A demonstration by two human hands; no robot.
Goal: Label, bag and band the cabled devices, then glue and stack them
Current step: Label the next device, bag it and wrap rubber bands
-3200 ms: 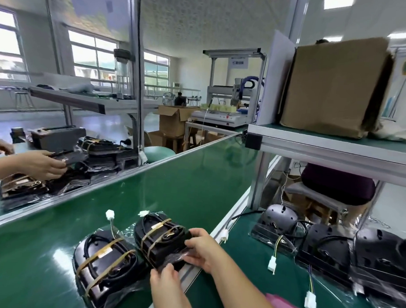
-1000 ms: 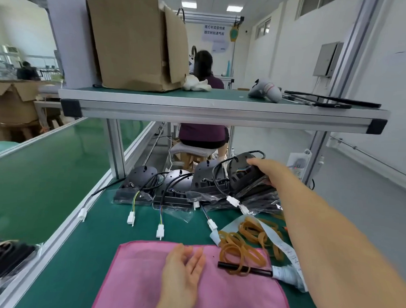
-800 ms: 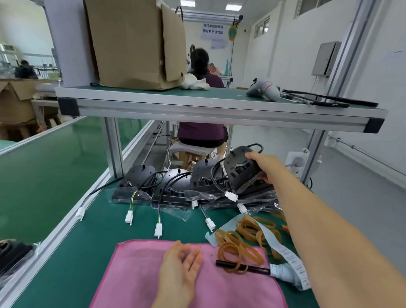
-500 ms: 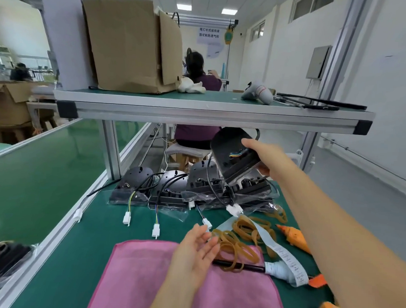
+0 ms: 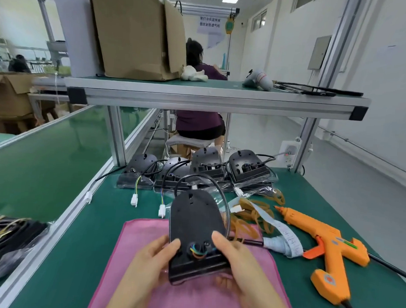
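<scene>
While both hands close around its near end, the black cabled device (image 5: pixel 192 222) is held just above the pink cloth (image 5: pixel 134 234), with a flat face up and its rounded end pointing away from the person. The left hand (image 5: pixel 152 255) grips the near left corner, thumb on top. The right hand (image 5: pixel 235 256) grips the near right corner the same way, its fingers curled underneath. Between the two thumbs, coloured wires show at a round opening in the device. Its black cable (image 5: pixel 221 196) arches over the far end and runs down the right side.

Just right of the cloth, a loose heap of tan rubber bands (image 5: pixel 248 224) lies on the green surface (image 5: pixel 79 253), with a white label strip (image 5: pixel 284 232) trailing across it and a black pen (image 5: pixel 252 242) at the cloth's edge. Farther right an orange glue gun (image 5: pixel 327 248) lies on its side, nozzle pointing toward the bands.

Behind the cloth, four more black devices (image 5: pixel 245 162) stand in a row on clear bags, their cables ending in white connectors (image 5: pixel 134 201) that rest on the surface. To the left runs a green conveyor belt (image 5: pixel 47 160), and banded, bagged devices (image 5: pixel 8 234) sit at its near edge. An aluminium-framed shelf (image 5: pixel 211 98) spans overhead and carries a cardboard box (image 5: pixel 137 36). Beyond it a seated person (image 5: pixel 198 121) faces away.
</scene>
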